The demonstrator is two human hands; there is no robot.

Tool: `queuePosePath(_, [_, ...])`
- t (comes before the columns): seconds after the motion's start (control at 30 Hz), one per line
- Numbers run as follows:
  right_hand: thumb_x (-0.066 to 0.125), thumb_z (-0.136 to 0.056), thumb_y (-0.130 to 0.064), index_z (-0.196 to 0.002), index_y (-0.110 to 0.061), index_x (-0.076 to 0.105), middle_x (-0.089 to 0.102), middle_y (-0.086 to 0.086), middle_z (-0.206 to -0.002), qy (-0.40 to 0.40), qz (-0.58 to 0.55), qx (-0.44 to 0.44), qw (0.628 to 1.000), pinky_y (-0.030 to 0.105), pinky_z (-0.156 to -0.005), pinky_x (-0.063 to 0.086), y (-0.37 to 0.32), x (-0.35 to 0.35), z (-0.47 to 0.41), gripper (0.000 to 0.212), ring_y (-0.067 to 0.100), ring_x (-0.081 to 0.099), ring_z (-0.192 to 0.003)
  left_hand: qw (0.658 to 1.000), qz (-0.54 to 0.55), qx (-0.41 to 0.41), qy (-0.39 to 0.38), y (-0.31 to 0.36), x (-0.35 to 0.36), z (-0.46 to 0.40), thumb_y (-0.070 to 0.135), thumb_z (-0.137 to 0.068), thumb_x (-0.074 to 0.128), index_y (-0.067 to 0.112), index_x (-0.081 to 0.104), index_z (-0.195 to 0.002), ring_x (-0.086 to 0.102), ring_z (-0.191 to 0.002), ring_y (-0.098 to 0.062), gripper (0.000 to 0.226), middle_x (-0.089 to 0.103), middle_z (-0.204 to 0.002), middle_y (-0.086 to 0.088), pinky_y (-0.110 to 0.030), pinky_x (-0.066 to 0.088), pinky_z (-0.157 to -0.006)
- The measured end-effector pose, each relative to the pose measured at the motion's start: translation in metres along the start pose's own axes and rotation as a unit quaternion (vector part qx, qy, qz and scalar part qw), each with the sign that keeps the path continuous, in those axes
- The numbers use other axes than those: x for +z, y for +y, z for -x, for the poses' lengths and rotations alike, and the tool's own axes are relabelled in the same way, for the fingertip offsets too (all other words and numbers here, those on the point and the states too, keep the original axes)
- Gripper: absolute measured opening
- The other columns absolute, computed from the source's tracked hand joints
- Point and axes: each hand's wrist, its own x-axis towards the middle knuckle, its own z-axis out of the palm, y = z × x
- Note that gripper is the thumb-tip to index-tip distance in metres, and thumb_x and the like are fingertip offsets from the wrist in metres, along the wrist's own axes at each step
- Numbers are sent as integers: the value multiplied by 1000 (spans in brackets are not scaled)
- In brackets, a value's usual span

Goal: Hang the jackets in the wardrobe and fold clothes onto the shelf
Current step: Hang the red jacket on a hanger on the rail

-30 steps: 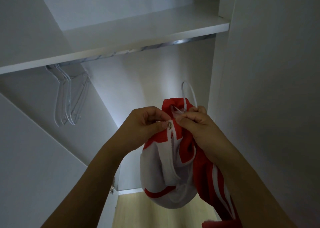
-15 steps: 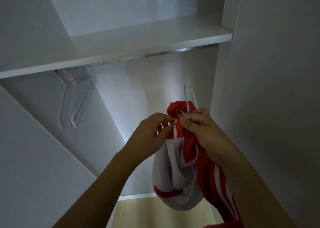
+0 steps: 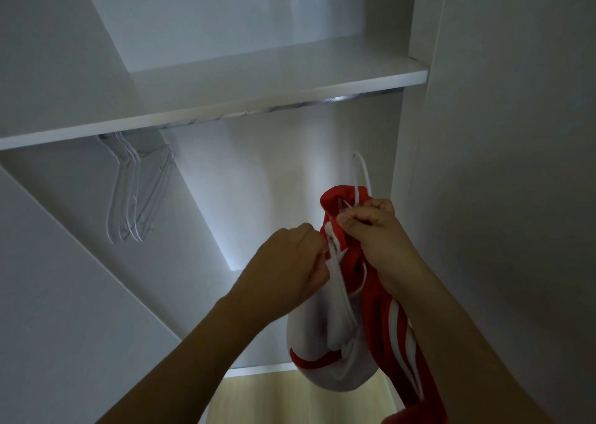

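Note:
A red and white jacket (image 3: 335, 352) hangs bunched on a white hanger (image 3: 360, 174) whose hook sticks up above the collar. My right hand (image 3: 371, 227) grips the collar and the hanger's neck. My left hand (image 3: 292, 262) pinches the white zipper edge just below the collar. Both hands are held up inside the white wardrobe, under the metal rail (image 3: 290, 106) and the shelf (image 3: 258, 95).
Several empty white hangers (image 3: 135, 194) hang at the rail's left end. The wardrobe's right wall (image 3: 500, 198) is close beside the jacket. An open door panel (image 3: 64, 278) stands at the left. Light wood floor (image 3: 274, 398) shows below.
My left hand has slid down the zipper edge, away from the collar top. The view has tilted up slightly, so shelf and hangers sit lower in frame.

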Motion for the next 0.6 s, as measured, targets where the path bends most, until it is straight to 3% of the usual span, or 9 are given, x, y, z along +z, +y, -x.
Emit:
queuePosePath(0.1, [63,-93,-17,-81,-24,63,42,-6,-115,10,10,-5,1000,41,-105,46,2,6,1,13,18,54,-108,1000,-15,-4,-9,-3,2,10,32,-98,49,8,63,-103,56,-78,-18,28,63,-93,-8,-29,48,-80])
queuePosePath(0.23, [63,-93,-19,-80,-26,62,40,-7,-119,6,26,-12,1000,36,-107,43,5,14,3,15,10,52,-100,999,-26,20,-7,-2,-2,16,26,-90,59,5,66,-91,52,-64,-15,22,64,-80,-9,-24,42,-67])
queuePosePath(0.3, [62,-93,-18,-81,-25,63,41,-6,-118,-2,20,-16,1000,37,-107,44,5,16,3,14,9,53,-100,1000,-21,13,-8,-2,-4,19,27,-87,58,7,66,-88,55,-62,-14,21,63,-76,-5,-19,41,-65])
queuePosePath(0.37, [62,-93,-20,-84,-24,66,42,-5,-118,-15,13,-16,1000,40,-106,45,2,12,1,11,15,54,-107,997,60,-43,-3,-5,-7,19,35,-90,51,18,62,-89,55,-69,-9,20,59,-82,9,-10,39,-69])
queuePosePath(0.43, [62,-93,-21,-84,-25,69,43,-4,-116,-35,-5,-18,999,41,-103,47,-2,4,-1,12,19,55,-110,965,204,-159,31,-12,-10,15,43,-91,44,27,55,-93,57,-85,-3,19,58,-92,17,-4,40,-72])
queuePosePath(0.5, [62,-93,-21,-83,-26,70,44,-4,-117,-55,-7,-24,998,41,-102,48,-5,0,-1,14,20,56,-111,907,328,-263,36,-19,-11,5,39,-95,47,25,55,-106,56,-100,1,19,59,-108,15,-4,40,-77])
queuePosePath(0.6, [61,-94,-23,-86,-26,69,43,-4,-119,-73,20,-42,996,40,-102,49,-8,2,0,12,18,55,-111,848,444,-289,0,-24,-14,-13,15,-100,51,13,64,-103,64,-92,-5,14,68,-99,4,-7,48,-73])
